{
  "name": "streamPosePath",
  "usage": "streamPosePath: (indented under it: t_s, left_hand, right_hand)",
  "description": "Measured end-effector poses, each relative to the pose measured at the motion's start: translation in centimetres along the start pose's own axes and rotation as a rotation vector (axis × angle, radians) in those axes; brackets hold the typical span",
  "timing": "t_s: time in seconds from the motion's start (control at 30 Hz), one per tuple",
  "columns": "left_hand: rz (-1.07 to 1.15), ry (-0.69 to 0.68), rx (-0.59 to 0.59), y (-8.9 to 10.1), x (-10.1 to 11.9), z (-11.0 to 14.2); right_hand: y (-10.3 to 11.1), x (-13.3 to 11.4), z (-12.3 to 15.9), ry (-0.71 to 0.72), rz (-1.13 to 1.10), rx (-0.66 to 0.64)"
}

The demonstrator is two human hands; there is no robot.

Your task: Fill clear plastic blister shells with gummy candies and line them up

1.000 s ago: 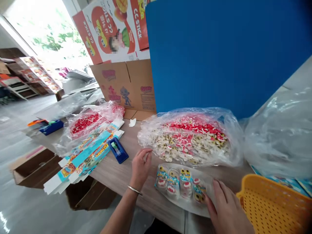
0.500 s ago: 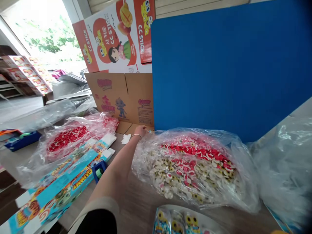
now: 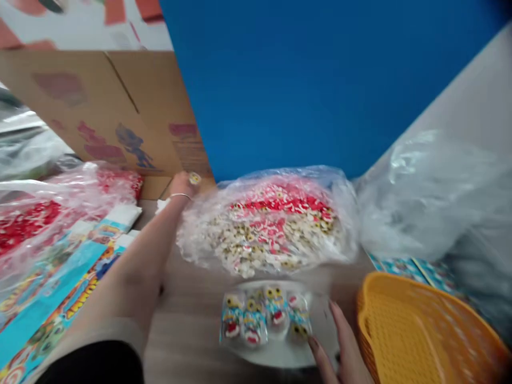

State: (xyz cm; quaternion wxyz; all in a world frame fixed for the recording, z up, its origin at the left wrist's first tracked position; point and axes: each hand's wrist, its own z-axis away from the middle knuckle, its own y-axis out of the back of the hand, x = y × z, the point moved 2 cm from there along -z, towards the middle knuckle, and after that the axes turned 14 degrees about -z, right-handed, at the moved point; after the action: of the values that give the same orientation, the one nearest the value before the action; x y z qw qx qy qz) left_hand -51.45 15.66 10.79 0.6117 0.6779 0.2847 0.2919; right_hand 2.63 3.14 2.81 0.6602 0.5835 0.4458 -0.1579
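My left hand (image 3: 181, 184), a thin bracelet at its wrist, is stretched far forward to the base of the brown cardboard. Its fingers are closed, with a small white-and-yellow candy (image 3: 194, 178) at the fingertips. Right of it lies a clear plastic bag (image 3: 270, 218) full of red, white and yellowish candies. Close to me, several small candy packets (image 3: 277, 308) rest on a whitish plate (image 3: 276, 357). My right hand (image 3: 344, 352) is at the plate's right side, thumb and finger apart, the thumb tip beside the rightmost packet. Blur hides whether it touches.
An orange basket (image 3: 404, 330) stands at the right. Behind the bag rises a blue panel (image 3: 320, 85), with the brown cardboard (image 3: 152, 96) left of it. Printed blue card strips (image 3: 68, 288) and another bag of red candies (image 3: 32, 224) lie left. Clear plastic (image 3: 432, 197) is bunched at right.
The view has turned down and to the right, bringing the plate and basket further in. My right hand has come into view. The candy at my left fingertips now shows more clearly.
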Motion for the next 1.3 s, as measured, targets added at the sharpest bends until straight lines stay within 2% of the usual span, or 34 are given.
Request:
streamPosePath:
  t_s: [0.07,0.1,0.17,0.23,0.3,0.37,0.4,0.47,0.57,0.63,0.73,0.83,0.93,1.1,1.17,1.3]
  left_hand:
    - [0.007,-0.018,0.080,2.0,0.4,3.1]
    - [0.018,-0.050,0.112,3.0,0.9,5.5]
    - [0.070,-0.156,0.159,4.7,2.5,11.9]
    - [0.260,-0.382,0.229,6.0,4.9,20.1]
    - [0.410,-0.555,0.211,6.3,7.6,28.6]
    - [0.483,-0.608,0.179,5.5,10.0,35.6]
    - [0.507,-0.621,0.150,4.9,11.0,38.2]
    - [0.539,-0.603,0.137,3.7,12.2,41.7]
    - [0.512,-0.549,0.205,2.5,11.4,43.4]
    - [0.480,-0.499,0.282,2.1,9.4,43.2]
    - [0.479,-0.342,0.369,1.5,5.3,42.2]
    - [0.538,-0.173,0.305,0.0,1.5,41.3]
    - [0.627,-0.033,0.150,-2.0,-0.6,41.0]
    - [0.859,0.093,-0.112,-4.1,-0.5,41.4]
    - [0.920,0.115,-0.146,-4.2,0.0,41.3]
    - [0.928,0.134,-0.123,-4.1,0.4,40.9]
  right_hand:
    - [0.6,-1.0,0.6,-0.063,-0.027,-0.045]
    - [1.0,-1.6,0.6,-0.078,-0.031,-0.048]
    - [1.8,-3.0,0.2,-0.068,-0.026,-0.018]
    - [2.7,-4.6,-0.3,-0.031,-0.093,0.022]
    - [3.5,-6.0,-0.6,-0.044,-0.292,0.004]
    - [3.8,-6.9,-0.7,-0.105,-0.555,-0.059]
    - [3.9,-7.2,-0.7,-0.128,-0.664,-0.087]
    - [3.9,-7.2,-0.9,-0.134,-0.771,-0.115]
    - [3.8,-6.3,-1.7,-0.097,-0.664,-0.128]
    - [3.5,-5.6,-2.8,-0.067,-0.484,-0.130]
    - [2.6,-5.1,-4.5,-0.022,-0.175,-0.198]
    - [1.4,-5.2,-5.8,-0.023,0.031,-0.285]
    - [0.4,-5.2,-6.5,-0.027,0.083,-0.292]
    - [0.1,-5.0,-6.0,-0.034,0.100,-0.260]
    - [0.3,-4.9,-5.3,-0.039,0.130,-0.209]
    - [0.7,-4.9,-3.0,0.038,0.157,-0.055]
